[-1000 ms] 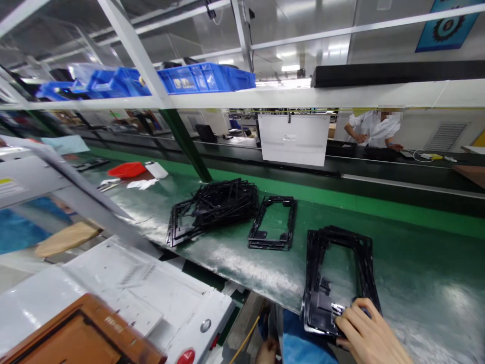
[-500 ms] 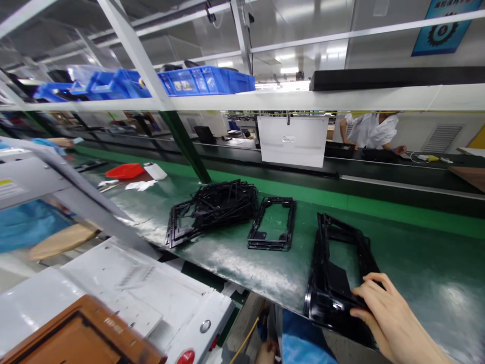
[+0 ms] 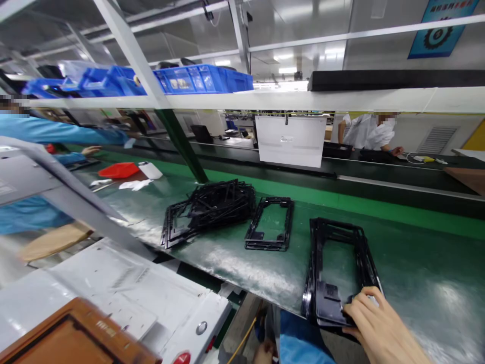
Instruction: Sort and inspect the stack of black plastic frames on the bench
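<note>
My right hand (image 3: pixel 379 328) grips the near end of a stack of black plastic frames (image 3: pixel 339 268) that lies flat on the green belt (image 3: pixel 417 273), fingers on top of the frame's corner. Further left lies a smaller stack of black frames (image 3: pixel 270 225), and beyond it a loose heap of black frames (image 3: pixel 210 207). A small part of my left hand (image 3: pixel 265 351) shows below the table edge, beside a blue sleeve; its fingers are hidden.
A white machine housing (image 3: pixel 125 288) with a brown fixture (image 3: pixel 79 338) stands at the near left. A red tray (image 3: pixel 118 170) and a white bottle (image 3: pixel 150 170) lie far left. A person's blue sleeve (image 3: pixel 68 134) reaches in there. Another person (image 3: pixel 369 134) works across the line. Blue bins (image 3: pixel 197 78) sit overhead.
The top black frame was tilted up on its edge half a second ago; it now lies flat on the stack under my right hand. A blue-sleeved arm came in at far left.
</note>
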`<state>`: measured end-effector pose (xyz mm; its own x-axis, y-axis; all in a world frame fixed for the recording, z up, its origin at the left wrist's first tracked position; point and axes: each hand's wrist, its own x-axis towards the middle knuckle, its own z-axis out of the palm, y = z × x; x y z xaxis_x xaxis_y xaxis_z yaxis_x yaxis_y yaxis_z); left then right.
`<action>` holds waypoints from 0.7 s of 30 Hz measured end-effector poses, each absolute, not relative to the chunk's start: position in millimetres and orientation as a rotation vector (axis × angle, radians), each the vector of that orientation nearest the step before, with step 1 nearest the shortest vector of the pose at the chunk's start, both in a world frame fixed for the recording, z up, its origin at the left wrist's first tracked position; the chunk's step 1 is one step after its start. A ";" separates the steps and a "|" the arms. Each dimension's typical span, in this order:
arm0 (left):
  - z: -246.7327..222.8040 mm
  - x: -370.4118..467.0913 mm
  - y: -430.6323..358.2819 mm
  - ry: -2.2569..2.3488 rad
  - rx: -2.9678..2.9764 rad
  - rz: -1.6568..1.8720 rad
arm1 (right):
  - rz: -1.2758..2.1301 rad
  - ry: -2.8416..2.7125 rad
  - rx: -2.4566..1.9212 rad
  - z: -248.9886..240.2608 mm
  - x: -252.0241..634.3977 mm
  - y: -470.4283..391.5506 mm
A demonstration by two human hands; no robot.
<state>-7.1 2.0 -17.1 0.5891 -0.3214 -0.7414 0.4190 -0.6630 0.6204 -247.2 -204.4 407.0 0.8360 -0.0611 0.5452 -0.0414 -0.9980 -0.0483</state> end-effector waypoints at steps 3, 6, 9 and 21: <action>-17.5 -7.7 2.8 0.045 2.029 -1.151 | -0.765 0.109 -3.021 382.9 -247.3 -200.6; -14.1 -7.1 3.1 -0.006 2.023 -1.177 | -0.609 0.184 -3.040 363.1 -250.6 -203.7; -8.1 -6.7 2.4 -0.012 2.022 -1.183 | -0.553 0.202 -3.060 356.9 -253.0 -210.1; -9.3 -5.7 3.4 0.021 2.008 -1.170 | -0.421 0.243 -2.804 390.0 -250.5 -221.8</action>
<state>-5.7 3.4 -9.3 0.5732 -0.3542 -0.7389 0.3806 -0.6835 0.6228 -250.5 -221.8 390.0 0.9429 -0.2077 0.2603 -0.1214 -0.9422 -0.3123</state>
